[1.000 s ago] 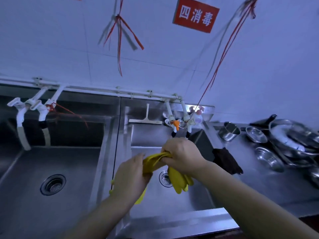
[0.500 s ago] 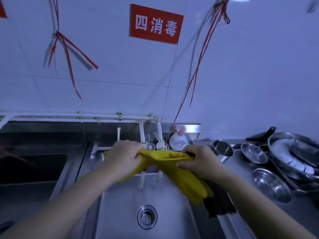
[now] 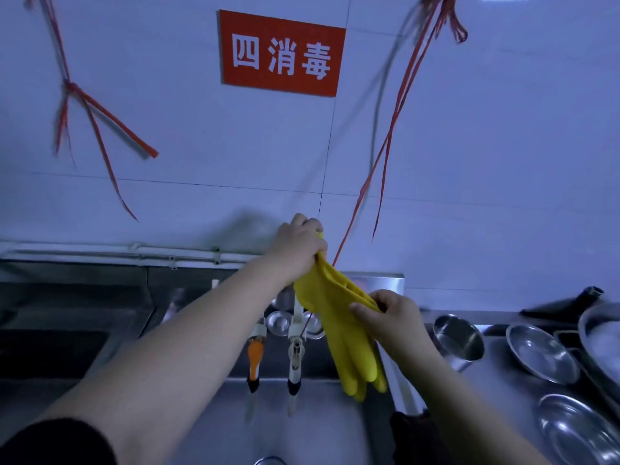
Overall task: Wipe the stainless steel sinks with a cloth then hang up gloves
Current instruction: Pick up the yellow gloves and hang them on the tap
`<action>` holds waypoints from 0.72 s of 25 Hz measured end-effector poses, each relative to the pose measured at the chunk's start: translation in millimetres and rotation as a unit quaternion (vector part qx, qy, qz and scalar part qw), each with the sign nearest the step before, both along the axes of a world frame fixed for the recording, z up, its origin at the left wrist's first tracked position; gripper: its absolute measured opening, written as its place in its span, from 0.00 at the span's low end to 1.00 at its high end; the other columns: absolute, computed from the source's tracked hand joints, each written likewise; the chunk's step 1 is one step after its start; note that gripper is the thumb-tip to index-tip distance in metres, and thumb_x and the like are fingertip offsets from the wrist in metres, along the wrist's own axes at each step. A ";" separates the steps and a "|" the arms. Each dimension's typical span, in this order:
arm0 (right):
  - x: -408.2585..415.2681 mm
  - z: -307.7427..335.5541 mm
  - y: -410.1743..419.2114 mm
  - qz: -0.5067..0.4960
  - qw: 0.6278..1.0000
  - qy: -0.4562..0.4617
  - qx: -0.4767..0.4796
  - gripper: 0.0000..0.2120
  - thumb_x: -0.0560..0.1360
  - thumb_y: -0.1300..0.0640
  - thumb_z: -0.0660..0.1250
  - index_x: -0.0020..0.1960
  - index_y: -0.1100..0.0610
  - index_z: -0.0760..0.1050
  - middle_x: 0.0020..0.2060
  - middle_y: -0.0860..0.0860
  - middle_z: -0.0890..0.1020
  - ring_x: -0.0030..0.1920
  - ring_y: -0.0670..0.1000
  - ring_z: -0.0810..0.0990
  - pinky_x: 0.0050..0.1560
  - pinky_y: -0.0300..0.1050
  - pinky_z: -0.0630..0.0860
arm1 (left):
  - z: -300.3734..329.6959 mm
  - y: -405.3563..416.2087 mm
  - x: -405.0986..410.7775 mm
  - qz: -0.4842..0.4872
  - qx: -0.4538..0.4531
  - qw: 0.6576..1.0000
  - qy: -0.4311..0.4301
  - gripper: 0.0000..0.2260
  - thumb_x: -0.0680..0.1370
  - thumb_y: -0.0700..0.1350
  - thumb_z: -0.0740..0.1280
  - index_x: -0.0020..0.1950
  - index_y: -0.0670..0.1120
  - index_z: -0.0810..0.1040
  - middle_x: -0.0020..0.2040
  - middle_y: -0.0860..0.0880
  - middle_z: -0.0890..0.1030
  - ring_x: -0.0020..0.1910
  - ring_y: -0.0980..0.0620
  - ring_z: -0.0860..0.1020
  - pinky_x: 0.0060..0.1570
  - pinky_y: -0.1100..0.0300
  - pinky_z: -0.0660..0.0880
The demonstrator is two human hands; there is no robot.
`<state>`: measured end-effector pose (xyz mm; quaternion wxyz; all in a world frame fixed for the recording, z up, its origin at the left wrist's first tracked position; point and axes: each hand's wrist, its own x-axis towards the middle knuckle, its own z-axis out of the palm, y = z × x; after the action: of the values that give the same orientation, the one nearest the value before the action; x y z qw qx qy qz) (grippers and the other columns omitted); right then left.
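Yellow gloves (image 3: 349,333) hang over the sink (image 3: 322,427), fingers down, just beside the taps (image 3: 295,350). Left hand (image 3: 300,248) clenches the cuffs up high against the wall, by a red string (image 3: 391,135); right hand (image 3: 391,318) pinches the cuff edge lower down. Dark cloth (image 3: 411,431) sits on the sink's right rim.

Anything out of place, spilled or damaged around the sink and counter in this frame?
Nothing is clearly wrong. The left hand and right hand grip the yellow gloves above the sink. A dark cloth lies crumpled over the sink's right edge, and frayed red string dangles down the wall; neither looks damaged.
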<state>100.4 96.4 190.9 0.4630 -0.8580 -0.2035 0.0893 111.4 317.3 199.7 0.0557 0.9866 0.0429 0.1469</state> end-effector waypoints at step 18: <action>40.8 -72.2 21.3 -0.032 0.995 -0.067 -0.065 0.02 0.73 0.50 0.67 0.44 0.47 0.78 0.35 0.45 0.80 0.42 0.49 0.78 0.46 0.46 0.72 | -67.5 -7.1 23.8 0.113 -0.656 0.743 0.070 0.10 0.80 0.40 0.57 0.51 0.53 0.74 0.45 0.49 0.75 0.44 0.50 0.75 0.43 0.58 0.73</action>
<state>141.2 117.7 118.6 0.3940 -0.8965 -0.2006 0.0302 135.1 310.2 132.1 0.6693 0.7016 0.2437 0.0185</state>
